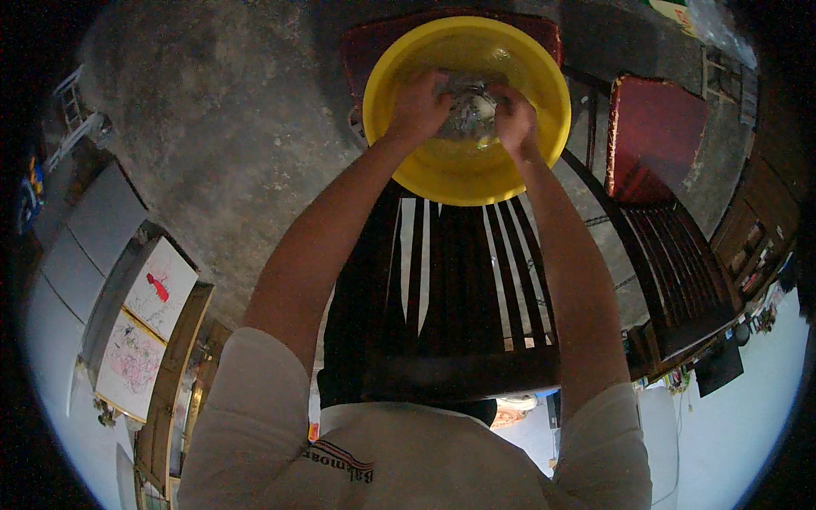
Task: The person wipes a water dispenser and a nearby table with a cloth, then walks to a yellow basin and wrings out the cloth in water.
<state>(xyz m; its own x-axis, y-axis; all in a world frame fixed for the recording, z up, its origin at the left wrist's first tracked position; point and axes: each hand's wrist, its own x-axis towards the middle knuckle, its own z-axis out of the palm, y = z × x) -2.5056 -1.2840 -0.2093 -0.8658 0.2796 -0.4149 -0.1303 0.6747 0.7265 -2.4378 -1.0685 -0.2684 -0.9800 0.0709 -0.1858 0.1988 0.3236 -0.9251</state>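
Note:
A round yellow basin (465, 196) rests on the red seat (360, 48) of a dark chair in front of me. Water appears to glisten inside it. Within the basin, my left hand (417, 109) curls at the left side of a dark, wet item (470, 118) with a pale patch. My right hand (517, 121) grips the same item from the right, its fingers bent inward. Blur and dim light hide the fingertips and leave the item's exact kind unclear.
The chair's slatted backrest (456, 287) lies between my arms. A second chair with a red seat (656, 137) and dark slats (679, 268) is to the right. On the left, boards with drawings (159, 290) stand beside a wooden frame (188, 357). Concrete floor (242, 127) surrounds the chairs.

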